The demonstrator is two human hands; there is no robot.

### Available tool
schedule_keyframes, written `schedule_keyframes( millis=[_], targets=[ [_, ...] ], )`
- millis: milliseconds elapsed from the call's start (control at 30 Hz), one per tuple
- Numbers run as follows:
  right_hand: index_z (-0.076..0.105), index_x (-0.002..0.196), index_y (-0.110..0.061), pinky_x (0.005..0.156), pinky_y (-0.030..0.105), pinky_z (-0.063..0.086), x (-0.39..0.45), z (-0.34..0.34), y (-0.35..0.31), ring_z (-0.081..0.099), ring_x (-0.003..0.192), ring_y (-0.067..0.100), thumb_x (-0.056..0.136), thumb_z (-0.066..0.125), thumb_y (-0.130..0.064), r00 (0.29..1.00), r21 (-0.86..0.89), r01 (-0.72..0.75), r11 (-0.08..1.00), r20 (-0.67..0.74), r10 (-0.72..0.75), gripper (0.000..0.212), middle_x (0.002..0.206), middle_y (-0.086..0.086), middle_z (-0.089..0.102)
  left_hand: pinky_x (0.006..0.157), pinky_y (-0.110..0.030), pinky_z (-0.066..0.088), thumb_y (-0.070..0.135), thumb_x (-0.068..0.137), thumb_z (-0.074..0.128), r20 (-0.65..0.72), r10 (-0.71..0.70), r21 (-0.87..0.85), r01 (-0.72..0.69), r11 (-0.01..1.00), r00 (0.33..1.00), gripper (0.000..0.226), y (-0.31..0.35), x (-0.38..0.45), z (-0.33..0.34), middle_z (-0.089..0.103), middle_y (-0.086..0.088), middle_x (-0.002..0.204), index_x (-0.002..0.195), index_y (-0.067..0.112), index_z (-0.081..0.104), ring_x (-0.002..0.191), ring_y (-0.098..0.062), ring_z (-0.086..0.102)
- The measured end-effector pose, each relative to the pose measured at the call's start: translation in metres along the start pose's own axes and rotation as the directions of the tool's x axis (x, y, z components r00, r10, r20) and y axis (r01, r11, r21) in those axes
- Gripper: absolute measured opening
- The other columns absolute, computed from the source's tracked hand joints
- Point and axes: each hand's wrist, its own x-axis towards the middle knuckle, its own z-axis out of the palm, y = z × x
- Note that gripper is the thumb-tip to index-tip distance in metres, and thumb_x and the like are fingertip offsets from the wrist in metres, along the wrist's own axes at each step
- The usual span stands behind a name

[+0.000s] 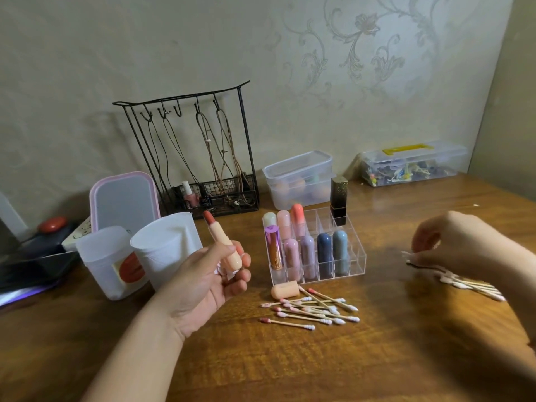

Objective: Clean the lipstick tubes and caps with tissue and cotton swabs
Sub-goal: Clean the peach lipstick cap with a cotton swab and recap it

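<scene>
My left hand (pixel 208 282) grips an uncapped peach lipstick tube (pixel 224 242) upright, its red-brown bullet raised; a bit of tissue shows under the fingers. The tube's peach cap (pixel 285 289) lies on the table in front of the clear organizer (pixel 352 253), which holds several capped lipsticks. Used cotton swabs (pixel 311 310) with stained tips lie scattered near the cap. My right hand (pixel 452 245) reaches down with curled fingers onto a second pile of cotton swabs (pixel 470 284) at the right; the fingertips touch the swab ends, and whether they pinch one is hidden.
A tissue roll (pixel 168 245) and a white cup (pixel 107 262) stand at the left, a pink-rimmed mirror (pixel 124 198) behind them. A black wire jewellery rack (pixel 200 158), two clear plastic boxes (pixel 298 178) (pixel 412 163) and a dark gold-capped lipstick (pixel 338 198) stand by the wall.
</scene>
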Motion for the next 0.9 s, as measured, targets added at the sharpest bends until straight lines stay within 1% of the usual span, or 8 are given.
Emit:
schedule_keyframes(
  millis=[200, 300, 400, 500, 567, 667, 767, 900],
  targets=[
    [0.069, 0.072, -0.03, 0.065, 0.021, 0.044, 0.0, 0.003, -0.006, 0.061, 0.074, 0.005, 0.076, 0.081, -0.012, 0.998, 0.034, 0.038, 0.999, 0.039, -0.039, 0.022, 0.073, -0.013, 0.066, 0.05, -0.023, 0.052, 0.019, 0.072, 0.064, -0.02, -0.005, -0.074, 0.003, 0.997, 1.0, 0.023, 0.003, -0.001, 0.0, 0.059, -0.011, 0.08, 0.093, 0.011, 0.059, 0.061, -0.016, 0.056],
    [0.071, 0.088, -0.028, 0.063, 0.022, 0.042, -0.002, 0.004, -0.012, 0.058, 0.073, 0.005, 0.086, 0.07, -0.005, 0.996, 0.134, 0.069, 0.989, -0.068, -0.061, 0.023, 0.076, -0.011, 0.062, 0.049, -0.023, 0.051, 0.016, 0.072, 0.063, 0.008, 0.004, -0.061, -0.003, 0.998, 1.0, 0.021, 0.002, -0.002, 0.001, 0.059, -0.012, 0.081, 0.093, 0.011, 0.059, 0.061, -0.016, 0.056],
    [0.066, 0.083, -0.029, 0.057, 0.017, 0.036, -0.007, 0.003, -0.024, 0.054, 0.07, 0.0, 0.09, 0.062, 0.001, 0.971, 0.186, 0.138, 0.973, -0.218, -0.096, 0.031, 0.079, -0.005, 0.064, 0.049, -0.023, 0.051, 0.016, 0.073, 0.063, 0.014, 0.001, -0.059, 0.0, 0.998, 1.0, 0.021, 0.003, -0.002, 0.001, 0.059, -0.011, 0.08, 0.092, 0.011, 0.06, 0.061, -0.015, 0.055],
    [0.069, 0.083, -0.025, 0.061, 0.011, 0.036, -0.025, 0.006, -0.05, 0.053, 0.072, 0.001, 0.086, 0.06, 0.009, 0.863, 0.16, 0.386, 0.908, -0.409, -0.295, 0.036, 0.084, -0.008, 0.06, 0.048, -0.022, 0.05, 0.012, 0.079, 0.061, 0.003, -0.031, -0.041, 0.031, 0.999, 1.0, 0.015, 0.003, -0.004, 0.001, 0.059, -0.011, 0.08, 0.094, 0.011, 0.06, 0.062, -0.015, 0.056],
    [0.072, 0.09, -0.025, 0.059, 0.012, 0.041, -0.045, 0.016, -0.073, 0.057, 0.074, 0.002, 0.086, 0.063, 0.002, 0.818, 0.205, 0.539, 0.817, -0.356, -0.451, 0.028, 0.08, -0.016, 0.06, 0.047, -0.022, 0.048, 0.011, 0.085, 0.058, -0.027, -0.068, -0.024, 0.068, 0.997, 0.997, 0.009, 0.002, -0.004, 0.002, 0.06, -0.011, 0.078, 0.094, 0.012, 0.059, 0.062, -0.016, 0.056],
    [0.068, 0.107, -0.035, 0.06, 0.014, 0.04, -0.064, 0.042, -0.103, 0.054, 0.074, -0.003, 0.089, 0.065, -0.041, 0.79, 0.209, 0.611, 0.764, -0.09, -0.607, 0.019, 0.082, -0.023, 0.056, 0.045, -0.022, 0.047, 0.013, 0.085, 0.061, -0.086, -0.126, -0.035, 0.124, 0.992, 0.988, 0.012, 0.0, -0.003, 0.001, 0.06, -0.011, 0.077, 0.097, 0.013, 0.058, 0.062, -0.016, 0.055],
    [0.063, 0.12, -0.04, 0.068, 0.021, 0.049, -0.061, 0.064, -0.112, 0.062, 0.087, 0.005, 0.092, 0.056, -0.05, 0.725, 0.048, 0.686, 0.726, -0.126, -0.677, 0.03, 0.103, -0.019, 0.062, 0.042, -0.021, 0.047, 0.013, 0.083, 0.063, -0.076, -0.147, -0.116, 0.138, 0.984, 0.986, 0.019, 0.001, -0.003, 0.003, 0.059, -0.011, 0.077, 0.1, 0.012, 0.055, 0.061, -0.016, 0.054],
    [0.066, 0.109, -0.035, 0.053, 0.021, 0.036, -0.051, 0.075, -0.115, 0.065, 0.076, 0.014, 0.094, 0.052, -0.051, 0.702, -0.13, 0.681, 0.721, -0.164, -0.693, 0.026, 0.095, -0.012, 0.061, 0.042, -0.021, 0.047, 0.017, 0.085, 0.064, -0.093, -0.115, -0.069, 0.109, 0.992, 0.989, 0.019, 0.002, -0.004, 0.002, 0.059, -0.01, 0.077, 0.099, 0.01, 0.054, 0.06, -0.014, 0.054]
  ],
)
